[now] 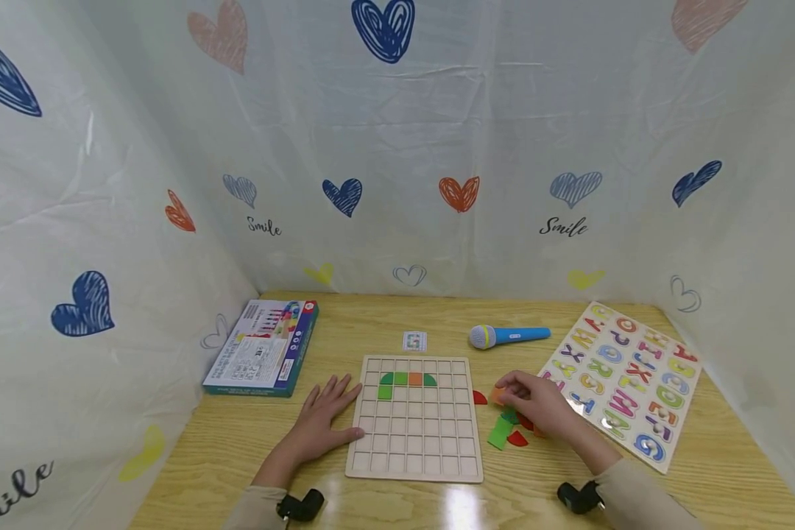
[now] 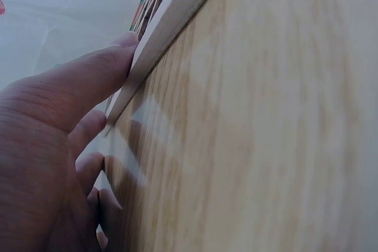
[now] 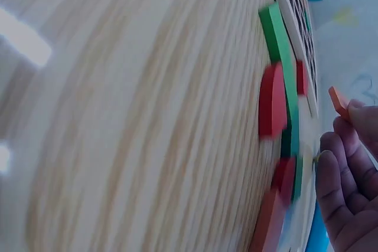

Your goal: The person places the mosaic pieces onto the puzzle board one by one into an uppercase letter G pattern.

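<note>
A wooden grid board (image 1: 414, 442) lies in the middle of the table, with several green pieces and an orange square (image 1: 415, 379) set in its upper cells. My left hand (image 1: 324, 423) rests at the board's left edge, fingers spread and straight, thumb touching the rim. Between thumb and finger, my right hand (image 1: 536, 401) pinches an orange piece (image 3: 338, 102) above the table, right of the board. Below that hand are loose pieces: a green one (image 1: 500, 433), a red quarter-round (image 1: 517, 439) and others partly hidden by it. Another red piece (image 1: 480, 397) lies against the board's right edge.
A small patterned card (image 1: 414, 341) lies behind the board. A blue toy microphone (image 1: 520, 335) is at the back right. An alphabet puzzle board (image 1: 662, 397) lies slanted at the right, and a flat box (image 1: 258, 353) at the left. A heart-print curtain (image 1: 404, 147) surrounds the table.
</note>
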